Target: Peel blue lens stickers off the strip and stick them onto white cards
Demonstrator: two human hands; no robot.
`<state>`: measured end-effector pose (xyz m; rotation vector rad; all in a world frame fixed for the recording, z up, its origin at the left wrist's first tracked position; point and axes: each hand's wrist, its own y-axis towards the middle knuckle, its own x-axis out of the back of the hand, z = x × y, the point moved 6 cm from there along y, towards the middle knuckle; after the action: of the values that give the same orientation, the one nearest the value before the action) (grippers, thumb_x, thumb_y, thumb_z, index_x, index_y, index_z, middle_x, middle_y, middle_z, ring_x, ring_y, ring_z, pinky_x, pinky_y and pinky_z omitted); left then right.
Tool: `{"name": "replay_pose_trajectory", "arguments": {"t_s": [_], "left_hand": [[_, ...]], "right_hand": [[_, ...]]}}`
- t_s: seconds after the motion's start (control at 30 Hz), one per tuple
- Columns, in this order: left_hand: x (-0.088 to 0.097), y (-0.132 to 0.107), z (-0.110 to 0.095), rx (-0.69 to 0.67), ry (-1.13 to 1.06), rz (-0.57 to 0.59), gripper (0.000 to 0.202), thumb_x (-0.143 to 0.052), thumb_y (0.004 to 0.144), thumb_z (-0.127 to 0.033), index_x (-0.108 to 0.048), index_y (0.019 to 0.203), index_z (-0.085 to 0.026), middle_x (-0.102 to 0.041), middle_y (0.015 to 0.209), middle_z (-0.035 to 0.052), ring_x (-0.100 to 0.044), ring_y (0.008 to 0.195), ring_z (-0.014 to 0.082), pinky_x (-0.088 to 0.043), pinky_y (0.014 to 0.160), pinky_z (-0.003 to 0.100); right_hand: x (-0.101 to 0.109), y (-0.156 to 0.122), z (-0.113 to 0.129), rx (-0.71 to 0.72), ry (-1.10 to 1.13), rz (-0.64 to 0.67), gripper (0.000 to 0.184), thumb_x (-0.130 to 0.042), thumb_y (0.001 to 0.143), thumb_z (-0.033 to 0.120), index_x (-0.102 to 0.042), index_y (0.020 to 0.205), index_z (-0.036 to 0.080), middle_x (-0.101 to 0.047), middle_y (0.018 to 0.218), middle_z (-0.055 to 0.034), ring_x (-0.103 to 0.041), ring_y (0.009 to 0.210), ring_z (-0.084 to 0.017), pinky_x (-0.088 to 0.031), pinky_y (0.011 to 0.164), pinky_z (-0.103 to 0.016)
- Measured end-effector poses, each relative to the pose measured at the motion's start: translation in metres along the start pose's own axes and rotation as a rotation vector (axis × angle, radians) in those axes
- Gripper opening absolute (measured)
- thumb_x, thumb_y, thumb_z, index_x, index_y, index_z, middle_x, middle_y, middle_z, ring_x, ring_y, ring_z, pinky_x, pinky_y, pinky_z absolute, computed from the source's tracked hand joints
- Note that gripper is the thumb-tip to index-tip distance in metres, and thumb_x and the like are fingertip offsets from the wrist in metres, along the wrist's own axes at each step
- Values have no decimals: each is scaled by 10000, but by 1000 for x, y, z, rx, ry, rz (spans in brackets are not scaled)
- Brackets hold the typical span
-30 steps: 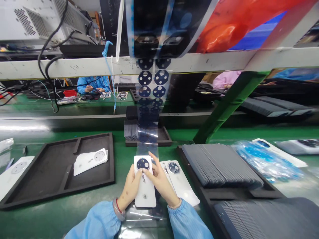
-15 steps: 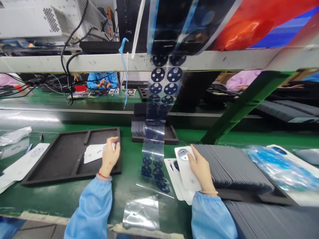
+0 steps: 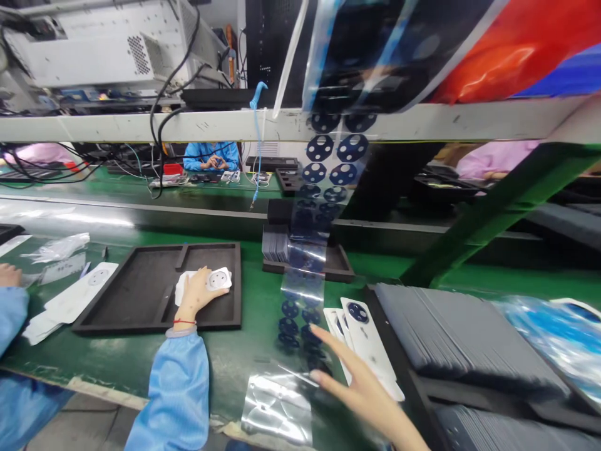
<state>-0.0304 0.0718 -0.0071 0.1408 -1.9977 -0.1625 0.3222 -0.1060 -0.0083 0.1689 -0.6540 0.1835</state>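
My left hand (image 3: 200, 293) is over the right part of a black tray (image 3: 126, 282), thumb and fingers closed across a white phone back cover (image 3: 218, 279) with a round camera area. Another white piece shows partly beneath that hand. My right hand (image 3: 359, 388) holds nothing, its fingers apart, above the green bench near a strip of clear film with dark round camera-lens stickers (image 3: 290, 326). Just behind it, white phone back covers (image 3: 369, 338) with dark round camera areas lie overlapped on the bench.
Racks of grey thin plates (image 3: 464, 326) stand at the right beside a blue plastic bag (image 3: 549, 326). More white covers (image 3: 77, 297) lie left of the tray. A co-worker's hand (image 3: 9, 275) is at the left edge. A green post (image 3: 493, 216) slants behind; a clear film sheet (image 3: 277, 407) lies in front.
My right hand has let go of the white phone back cover, which now lies on the others, and moved left and nearer, opening. My left hand has closed on a cover in the tray.
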Motion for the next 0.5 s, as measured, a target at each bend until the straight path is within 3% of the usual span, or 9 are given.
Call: {"name": "replay_pose_trajectory", "arguments": {"t_s": [0.07,0.13,0.23,0.3,0.33,0.43,0.5], "left_hand": [[9,-1,-6,7,-2,-54,681,-782,645,-478,-554,1200,-156,-598,1320,183,-525,1263,361,-296,1113,528],[17,-3,-15,20,-90,-130,684,-777,644,-488,-531,1190,-156,-637,1222,164,-587,1164,340,-390,1041,485],[22,-10,-39,-29,-565,-168,682,-798,620,-481,-494,1155,-188,-617,1157,120,-599,1088,296,-448,964,435],[16,-19,-69,-132,-995,-13,685,-799,624,-507,-471,1146,-207,-603,1146,108,-591,1071,269,-440,973,423],[13,-26,-86,-183,-1110,83,682,-764,641,-578,-474,1136,-210,-621,1102,104,-609,1014,256,-458,948,413],[4,-55,-133,-264,-1226,313,777,-445,695,-853,-559,1063,-178,-679,913,124,-656,747,239,-535,745,388],[-10,-74,-158,-264,-1279,483,872,-141,771,-859,-623,987,-165,-677,813,118,-645,617,216,-533,642,372]], "right_hand": [[-23,-8,-5,33,-46,78,719,-646,849,498,-381,1480,277,-391,1529,-90,-390,1396,-292,-340,1152,-486],[-44,-11,-16,59,-118,87,740,-672,832,492,-387,1477,269,-417,1512,-93,-389,1394,-307,-312,1161,-521],[-59,-10,-28,121,-223,-26,585,-612,882,478,-495,1404,240,-538,1421,-97,-496,1318,-302,-406,1112,-498],[-58,-9,-31,167,-287,-150,471,-538,925,483,-567,1318,224,-599,1353,-102,-583,1227,-287,-517,1010,-436],[-56,-9,-31,194,-315,-211,428,-509,937,493,-604,1255,223,-627,1312,-103,-626,1162,-280,-561,940,-403],[-46,-13,-30,299,-359,-322,371,-493,927,542,-695,1020,245,-693,1172,-104,-704,960,-278,-606,774,-367],[-42,-15,-35,341,-330,-321,339,-555,876,561,-732,916,275,-716,1099,-107,-704,933,-316,-603,756,-407]]}}
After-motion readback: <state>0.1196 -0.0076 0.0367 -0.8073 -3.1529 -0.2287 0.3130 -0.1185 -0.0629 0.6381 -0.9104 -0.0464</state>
